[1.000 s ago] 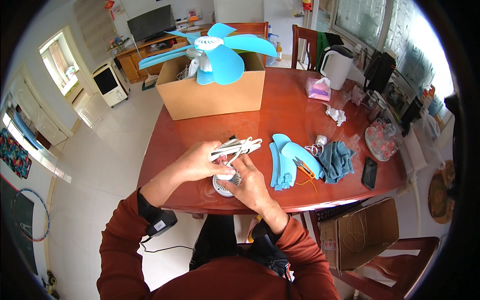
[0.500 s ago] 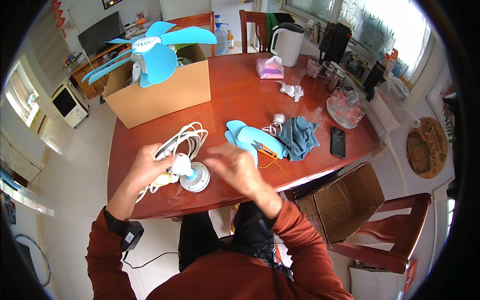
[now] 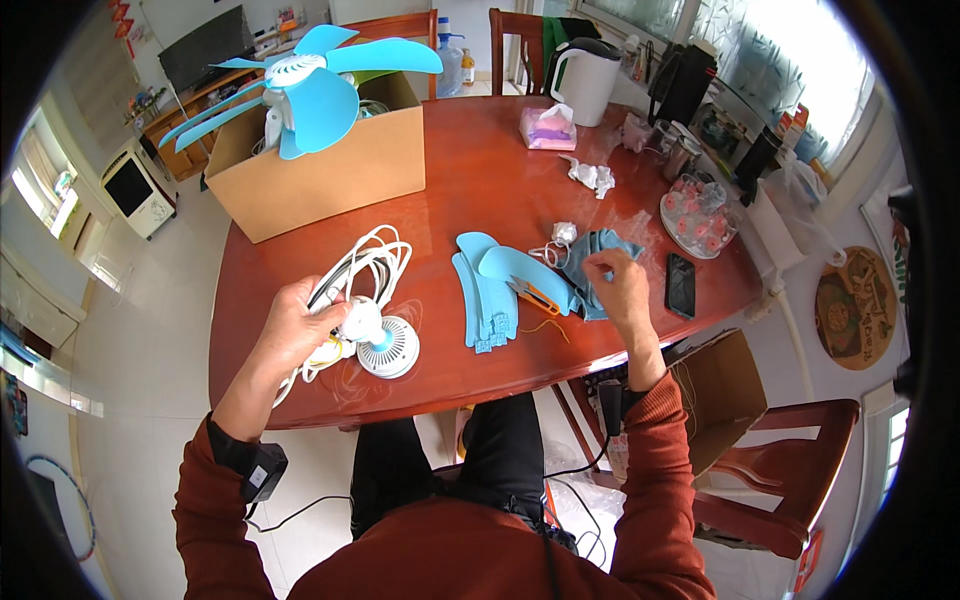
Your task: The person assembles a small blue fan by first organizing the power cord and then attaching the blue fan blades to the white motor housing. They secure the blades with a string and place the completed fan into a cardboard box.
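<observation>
My left hand (image 3: 300,325) is closed around a small white fan motor (image 3: 364,322) and the coiled white cord (image 3: 382,262) beside it. The motor's round vented base (image 3: 390,350) hangs at the hand's right, over the near left of the table. My right hand (image 3: 622,292) is at the crumpled blue cloth (image 3: 592,300), its fingers curled in on the cloth and partly hiding it. Just left of that hand lie several light-blue fan blades (image 3: 488,300), with an orange-handled cutting tool (image 3: 537,297) on top.
A cardboard box (image 3: 330,175) bearing an assembled blue fan (image 3: 325,95) stands at the far left. Behind the cloth are a small white bundle with cord (image 3: 563,234) and crumpled tissue (image 3: 590,176). At the right are a phone (image 3: 680,285), a tray of glasses (image 3: 697,225) and an open carton (image 3: 725,390).
My right hand has swung right, from beside the motor's base to the blue cloth, uncovering the fan blades. My left hand keeps its hold on the motor and cord.
</observation>
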Tool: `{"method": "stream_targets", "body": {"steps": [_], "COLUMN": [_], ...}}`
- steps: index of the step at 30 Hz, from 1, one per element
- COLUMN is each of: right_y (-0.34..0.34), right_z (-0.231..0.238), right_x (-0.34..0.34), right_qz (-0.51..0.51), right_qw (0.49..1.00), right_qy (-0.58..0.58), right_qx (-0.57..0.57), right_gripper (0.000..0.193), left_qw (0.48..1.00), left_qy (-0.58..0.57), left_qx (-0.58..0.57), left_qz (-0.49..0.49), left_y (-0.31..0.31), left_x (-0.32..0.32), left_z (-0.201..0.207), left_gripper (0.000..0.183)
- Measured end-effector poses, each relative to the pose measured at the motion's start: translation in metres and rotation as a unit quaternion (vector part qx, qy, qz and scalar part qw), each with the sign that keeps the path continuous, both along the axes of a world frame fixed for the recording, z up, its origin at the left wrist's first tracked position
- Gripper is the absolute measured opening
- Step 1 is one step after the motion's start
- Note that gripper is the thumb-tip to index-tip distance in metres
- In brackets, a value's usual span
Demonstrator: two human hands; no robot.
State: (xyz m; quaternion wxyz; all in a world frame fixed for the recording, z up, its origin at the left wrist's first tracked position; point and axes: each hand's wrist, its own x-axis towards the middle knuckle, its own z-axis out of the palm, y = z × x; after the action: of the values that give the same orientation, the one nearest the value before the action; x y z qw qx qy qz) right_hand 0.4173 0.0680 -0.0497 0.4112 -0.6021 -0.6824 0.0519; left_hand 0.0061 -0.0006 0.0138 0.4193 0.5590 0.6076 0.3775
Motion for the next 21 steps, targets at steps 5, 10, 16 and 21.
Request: {"method": "stream_targets", "body": {"steps": [5,10,16,21], "right_y": [0.011,0.03,0.065,0.066], "right_z": [0.004,-0.004,0.021,0.067], "right_x": [0.002,-0.037,-0.046,-0.056], "right_qz": [-0.02,0.053,0.05,0.229], "right_qw": [0.999,0.997,0.996,0.891], "right_qy": [0.003,-0.053,0.031,0.333], "right_qx": [0.026,0.024,-0.062,-0.207], "right_gripper": [0.009,0.017,0.019,0.016], "left_qw": [1.0,1.0,0.999,0.996], "left_qy": [-0.022,-0.029,-0.041,-0.085], "left_qx": [0.01,0.001,0.001,0.022], "left_qz": [-0.003,0.011,0.017,0.014], "left_y": [-0.001,-0.005,-0.005,-0.004], "left_x": [0.001,0.003,0.003,0.001], "left_z": [-0.001,-0.002,-0.005,-0.015], "left_gripper": [0.01,0.009,0.011,0.013]}}
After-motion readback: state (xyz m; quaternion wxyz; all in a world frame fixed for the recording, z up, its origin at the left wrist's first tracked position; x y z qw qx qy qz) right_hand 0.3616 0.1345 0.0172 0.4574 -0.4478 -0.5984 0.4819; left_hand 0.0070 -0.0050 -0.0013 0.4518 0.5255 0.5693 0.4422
